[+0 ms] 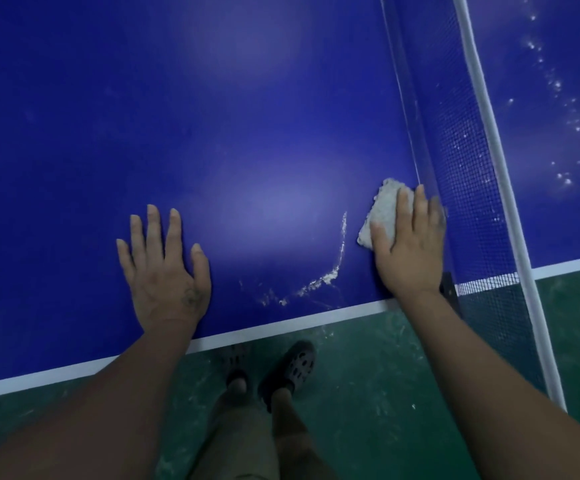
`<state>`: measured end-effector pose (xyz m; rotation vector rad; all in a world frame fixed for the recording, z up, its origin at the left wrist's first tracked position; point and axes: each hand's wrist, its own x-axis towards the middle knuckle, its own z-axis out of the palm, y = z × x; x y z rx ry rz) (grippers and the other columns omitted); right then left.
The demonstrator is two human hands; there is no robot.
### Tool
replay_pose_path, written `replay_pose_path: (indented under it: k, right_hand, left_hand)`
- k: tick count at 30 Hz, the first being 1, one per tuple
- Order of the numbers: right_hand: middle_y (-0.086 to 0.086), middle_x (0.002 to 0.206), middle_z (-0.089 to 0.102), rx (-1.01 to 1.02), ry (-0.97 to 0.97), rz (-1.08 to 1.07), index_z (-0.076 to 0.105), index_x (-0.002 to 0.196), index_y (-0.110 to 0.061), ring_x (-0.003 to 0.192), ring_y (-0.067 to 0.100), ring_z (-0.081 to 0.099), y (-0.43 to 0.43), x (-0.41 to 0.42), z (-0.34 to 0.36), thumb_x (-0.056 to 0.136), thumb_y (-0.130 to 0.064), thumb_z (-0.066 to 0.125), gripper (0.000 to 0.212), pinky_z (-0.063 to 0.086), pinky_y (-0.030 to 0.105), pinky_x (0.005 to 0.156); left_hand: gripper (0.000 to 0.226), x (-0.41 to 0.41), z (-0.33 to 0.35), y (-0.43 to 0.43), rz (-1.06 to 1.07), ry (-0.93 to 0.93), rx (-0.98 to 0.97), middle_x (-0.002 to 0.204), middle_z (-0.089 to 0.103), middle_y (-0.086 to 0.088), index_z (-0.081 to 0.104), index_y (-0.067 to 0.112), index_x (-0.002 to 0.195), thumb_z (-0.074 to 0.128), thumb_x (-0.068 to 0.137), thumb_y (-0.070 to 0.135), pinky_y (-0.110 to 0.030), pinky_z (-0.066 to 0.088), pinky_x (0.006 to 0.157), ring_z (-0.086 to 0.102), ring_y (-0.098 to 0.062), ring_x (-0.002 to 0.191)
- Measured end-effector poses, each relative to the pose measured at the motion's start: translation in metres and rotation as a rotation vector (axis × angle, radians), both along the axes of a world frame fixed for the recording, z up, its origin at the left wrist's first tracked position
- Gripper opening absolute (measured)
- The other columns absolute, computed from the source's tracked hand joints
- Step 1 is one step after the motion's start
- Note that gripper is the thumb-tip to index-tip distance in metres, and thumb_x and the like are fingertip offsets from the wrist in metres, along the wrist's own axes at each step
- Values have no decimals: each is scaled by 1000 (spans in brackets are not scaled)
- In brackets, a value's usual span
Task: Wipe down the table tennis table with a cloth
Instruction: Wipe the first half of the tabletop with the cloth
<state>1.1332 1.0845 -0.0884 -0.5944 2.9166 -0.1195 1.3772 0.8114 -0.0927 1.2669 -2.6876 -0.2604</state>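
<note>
Pressing the cloth (382,211) onto the table (212,116) with the right hand (409,247), fingers straight, at the near edge just beside the net (472,174). Resting the left hand (165,271) flat by that edge, fingers spread, empty.

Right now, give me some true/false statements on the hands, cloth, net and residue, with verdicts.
1. The right hand presses the cloth flat on the table tennis table, right beside the net. True.
2. The left hand grips a second cloth. False: it lies flat on the bare blue surface with its fingers spread and holds nothing.
3. A curved white residue streak lies between the two hands, near the table's white edge line. True.
4. The table surface beyond the net is spotless. False: white specks are scattered across it.
</note>
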Motion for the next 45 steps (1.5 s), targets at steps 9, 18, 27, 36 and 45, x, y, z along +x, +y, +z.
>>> replay_pose_path:
  k: [9, 18, 27, 36, 45]
  right_hand:
    - [6, 181, 6, -8, -61, 218, 10, 173, -20, 167, 33, 1, 46, 80, 1, 112, -59, 27, 74, 9, 60, 134]
    - [12, 180, 7, -35, -13, -46, 12, 173, -20, 166, 38, 2, -71, 4, 0, 111, -58, 22, 73, 0, 57, 134]
    - [6, 181, 8, 0, -1, 245, 15, 172, -19, 167, 31, 5, 33, 107, 1, 115, -52, 25, 68, 15, 59, 133]
    - [9, 181, 4, -25, -11, 194, 11, 173, -19, 167, 36, 1, -11, 142, -3, 115, -52, 26, 69, 9, 60, 134]
    - [15, 180, 3, -20, -39, -95, 11, 173, -17, 166, 39, 0, -55, 44, 7, 108, -60, 13, 77, 3, 59, 133]
  left_hand:
    - [67, 2, -6, -2, 1, -45, 2, 182, 16, -5, 27, 21, 172, 32, 111, 48, -55, 4, 136, 8, -29, 169]
    - [66, 4, -10, -4, -14, -33, -6, 182, 16, -5, 27, 21, 172, 35, 111, 45, -58, 7, 136, 8, -29, 169]
    - [65, 5, -6, -3, -29, -19, -9, 181, 19, -9, 29, 18, 171, 36, 112, 42, -61, 9, 135, 11, -33, 168]
    - [66, 5, -9, -3, -25, -12, -2, 181, 17, -9, 28, 18, 172, 36, 111, 43, -60, 7, 135, 10, -34, 168]
    - [66, 6, -8, -1, -31, -14, -19, 181, 17, -10, 27, 16, 172, 37, 112, 42, -60, 6, 135, 11, -35, 168]
